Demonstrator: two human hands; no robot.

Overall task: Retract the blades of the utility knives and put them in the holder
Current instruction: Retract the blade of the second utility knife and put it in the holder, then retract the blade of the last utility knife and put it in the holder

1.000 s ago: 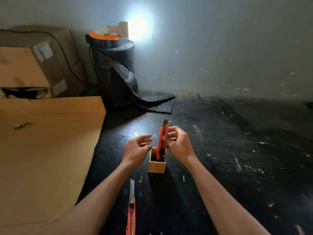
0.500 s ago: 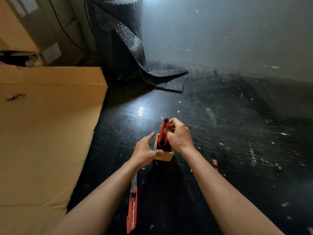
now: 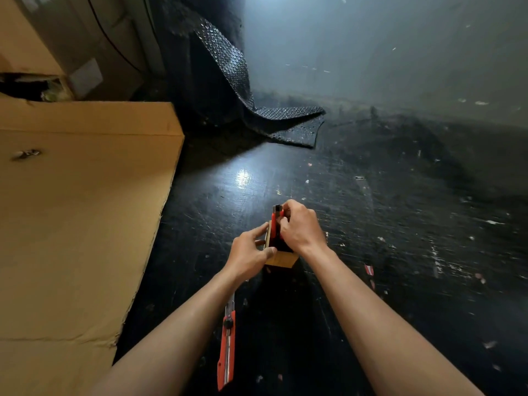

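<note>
- One red utility knife [image 3: 276, 224] stands upright in the wooden holder [image 3: 281, 258] on the dark floor, its blade apparently drawn in — that one looks nearly done.
- The right hand [image 3: 303, 227] pinches the knife's upper part with its fingers pressed together; the left hand [image 3: 248, 255] cups the holder's left side, thumb on its near corner.
- Left to do: a second red knife [image 3: 227, 344] lies near the left forearm, its blade out (so it needs retracting, then placing).
- No brand, label or writing is readable — the sticker on the cardboard box [image 3: 85, 77] is too blurred.
</note>
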